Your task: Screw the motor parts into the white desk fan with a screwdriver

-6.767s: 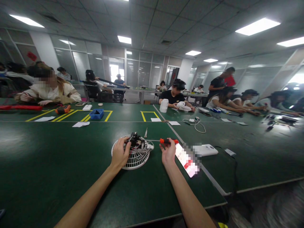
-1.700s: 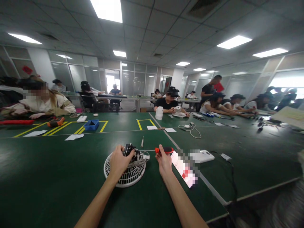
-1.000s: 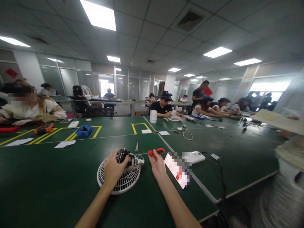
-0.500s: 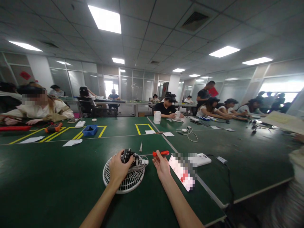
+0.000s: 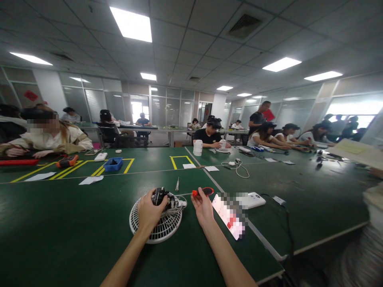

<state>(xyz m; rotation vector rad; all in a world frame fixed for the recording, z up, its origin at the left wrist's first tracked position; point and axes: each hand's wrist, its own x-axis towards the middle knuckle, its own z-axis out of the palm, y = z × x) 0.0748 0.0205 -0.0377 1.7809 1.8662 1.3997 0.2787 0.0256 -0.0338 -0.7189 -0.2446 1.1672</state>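
Note:
My left hand (image 5: 152, 210) is wrapped round a black motor (image 5: 161, 196) on a round white fan grille (image 5: 163, 235) that lies on the table. Wires and a white part sit beside the motor, and the palm hides some of it. Raised just to the right of the grille, my right hand (image 5: 204, 209) holds a red-and-black tool (image 5: 206, 191) between thumb and fingers. Its exact kind is not plain, and no shaft shows. Beyond the grille lies a small screwdriver (image 5: 177, 185) with a pale handle.
A lit phone (image 5: 227, 219) lies right of my right arm, near a white device (image 5: 251, 200) with a dark cable. Farther off are a blue tray (image 5: 113, 164), a white cable (image 5: 241, 169), paper slips and a white cylinder (image 5: 198, 148). Several people work around the tables.
The tool in my right hand has turned, so its dark face now shows where mostly red showed before. My left hand stays on the motor, and the grille has not moved.

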